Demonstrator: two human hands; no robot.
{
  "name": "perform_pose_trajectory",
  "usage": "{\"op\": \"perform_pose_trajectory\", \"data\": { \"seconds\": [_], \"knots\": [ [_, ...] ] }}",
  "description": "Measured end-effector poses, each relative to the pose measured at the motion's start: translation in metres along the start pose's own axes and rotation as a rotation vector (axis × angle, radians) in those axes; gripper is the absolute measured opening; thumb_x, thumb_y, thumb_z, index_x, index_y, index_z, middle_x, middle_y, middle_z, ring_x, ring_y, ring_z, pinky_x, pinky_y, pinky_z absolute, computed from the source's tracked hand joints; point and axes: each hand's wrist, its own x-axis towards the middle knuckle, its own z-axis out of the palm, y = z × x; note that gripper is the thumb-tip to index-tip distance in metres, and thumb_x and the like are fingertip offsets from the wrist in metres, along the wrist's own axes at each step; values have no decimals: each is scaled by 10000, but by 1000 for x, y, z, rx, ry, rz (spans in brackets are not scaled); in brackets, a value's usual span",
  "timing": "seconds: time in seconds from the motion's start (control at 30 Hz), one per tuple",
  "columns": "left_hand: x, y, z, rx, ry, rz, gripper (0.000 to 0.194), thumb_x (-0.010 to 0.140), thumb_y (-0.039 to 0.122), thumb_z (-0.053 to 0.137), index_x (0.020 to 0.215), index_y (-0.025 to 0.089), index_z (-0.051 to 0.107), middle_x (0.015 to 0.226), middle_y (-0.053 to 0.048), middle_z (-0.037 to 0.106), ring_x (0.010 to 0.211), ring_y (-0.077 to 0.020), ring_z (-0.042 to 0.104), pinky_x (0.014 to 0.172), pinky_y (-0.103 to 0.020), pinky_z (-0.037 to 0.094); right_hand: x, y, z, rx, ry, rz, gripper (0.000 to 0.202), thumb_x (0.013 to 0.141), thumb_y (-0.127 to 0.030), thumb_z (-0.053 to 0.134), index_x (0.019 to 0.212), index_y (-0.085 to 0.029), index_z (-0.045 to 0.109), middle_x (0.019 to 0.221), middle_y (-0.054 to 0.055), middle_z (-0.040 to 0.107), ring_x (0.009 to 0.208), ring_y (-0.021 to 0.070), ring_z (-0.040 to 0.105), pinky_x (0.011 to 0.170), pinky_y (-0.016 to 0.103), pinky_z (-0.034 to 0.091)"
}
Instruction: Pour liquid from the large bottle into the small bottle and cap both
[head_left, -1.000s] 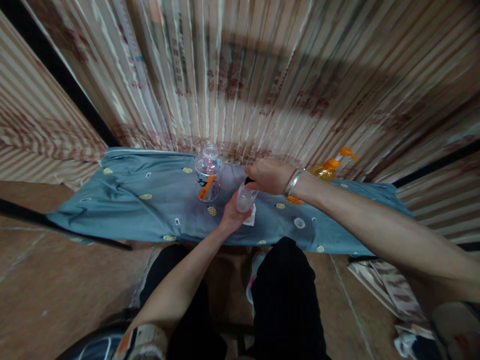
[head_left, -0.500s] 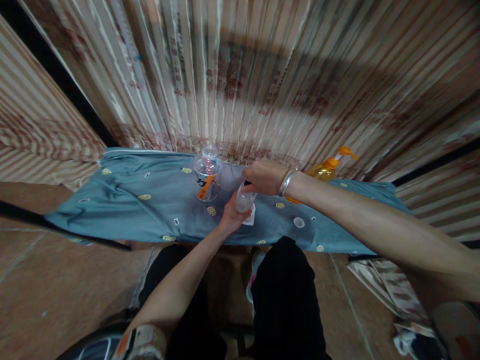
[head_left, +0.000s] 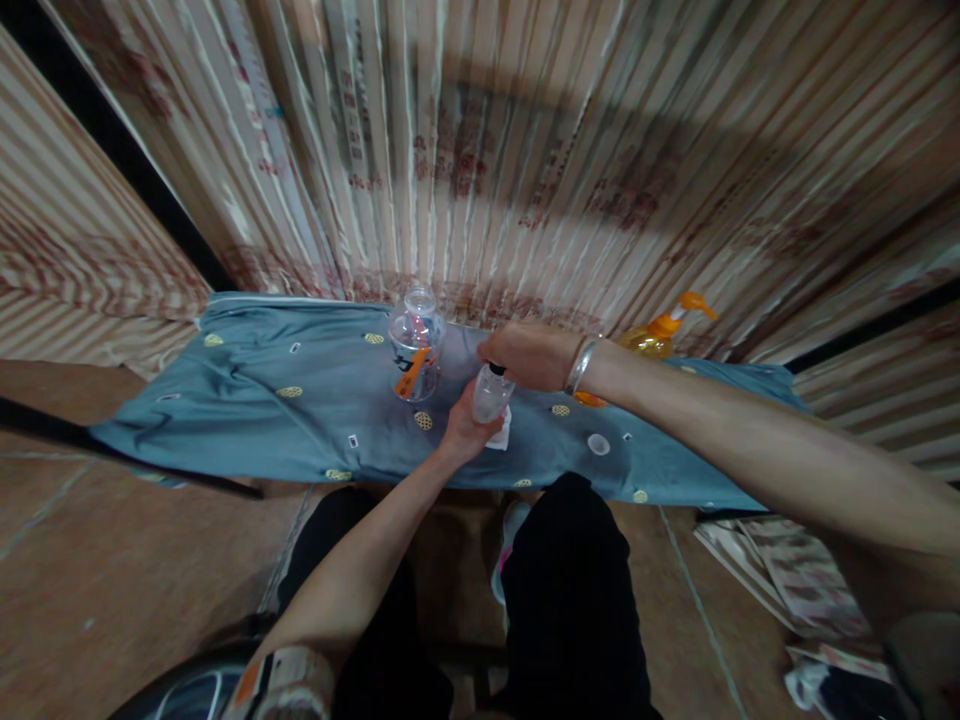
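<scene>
The small bottle (head_left: 491,400) is gripped by the curled left hand (head_left: 466,432); the right hand (head_left: 529,355) closes around its black top (head_left: 496,369).

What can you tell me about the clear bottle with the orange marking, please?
The clear bottle looks like thin, see-through plastic, with a round neck, sloping shoulders and a body bearing dark print and a slanting orange patch; the wording is too blurred to read. No cap shows on its mouth, and no liquid can be made out inside. It stands upright on the blue cloth, near the striped curtain, to the left of the left hand. Neither hand touches it.
</scene>
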Motion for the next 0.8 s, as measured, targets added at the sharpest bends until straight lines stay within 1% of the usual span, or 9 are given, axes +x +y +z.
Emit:
{"op": "perform_pose_trajectory", "data": {
  "seconds": [0.13, 0.23, 0.37, 0.43, 0.5, 0.57, 0.63, 0.7, 0.8],
  "knots": [
    [0, -3, 0, 16, -9, 14, 665, 597, 210, 748, 1224, 184, 529, 1106, -91, 708, 990, -246, 678, 913, -415, 529, 2, -2, -1, -39, -21, -6, 209, 893, -172, 614, 1073, -105, 695, 988, 137, 756, 958, 231, 720, 731, 257, 474],
    [1, -7, 0, 55, -21, 36, 652, 609, 226, 734, 1226, 192, 525, 1073, -70, 713, 947, -233, 679, 881, -398, 536, 4, -2, -4, -74, -55, 2, 226, 918, -237, 602, 1050, -86, 706, 934, 151, 761, 925, 242, 729, 730, 271, 484],
    [1, -13, 1, 34, -18, 59, 658, 608, 252, 733, 1229, 174, 528, 1108, -89, 696, 987, -247, 674, 899, -415, 534, 6, 0, -5, -61, -70, 24, 336, 957, -354, 549, 991, -72, 730, 930, 188, 758, 945, 288, 728, 727, 308, 498],
    [1, -14, 2, 16, -22, 66, 648, 618, 266, 730, 1227, 168, 531, 1111, -96, 695, 995, -247, 675, 913, -422, 534, 6, 1, -5, -28, -79, 51, 399, 976, -397, 506, 1004, -68, 729, 945, 206, 754, 964, 304, 724, 721, 318, 501],
    [1, -14, 2, 6, -26, 68, 654, 627, 284, 732, 1235, 157, 528, 1111, -106, 696, 997, -246, 676, 917, -424, 534, 5, 2, -5, 7, -70, 75, 420, 974, -419, 506, 1077, -63, 704, 976, 209, 749, 987, 307, 718, 725, 318, 501],
    [1, -13, 1, -1, -28, 68, 680, 621, 296, 740, 1248, 150, 521, 1111, -114, 698, 990, -246, 678, 907, -416, 539, 3, 3, -6, 39, -49, 63, 423, 931, -396, 591, 1192, -66, 641, 1045, 192, 741, 1019, 294, 707, 734, 302, 493],
    [1, -10, 0, 2, -29, 62, 701, 613, 294, 744, 1260, 151, 516, 1126, -117, 700, 993, -247, 678, 903, -407, 541, 1, 3, -8, 56, -45, 25, 446, 880, -307, 665, 1255, -79, 589, 1116, 164, 726, 1046, 273, 696, 735, 277, 480],
    [1, -8, -1, 10, -29, 54, 711, 605, 280, 742, 1265, 146, 514, 1158, -121, 696, 1021, -251, 674, 925, -406, 534, 1, 2, -9, 50, -74, -7, 375, 872, -206, 646, 1227, -92, 602, 1122, 142, 725, 1044, 254, 695, 724, 263, 464],
    [0, -7, -1, 23, -31, 42, 709, 605, 254, 743, 1268, 146, 514, 1178, -119, 694, 1055, -259, 670, 956, -419, 524, 2, 0, -11, 20, -122, -12, 268, 891, -143, 587, 1147, -92, 651, 1058, 140, 739, 1011, 243, 704, 703, 260, 449]
  ]
}}
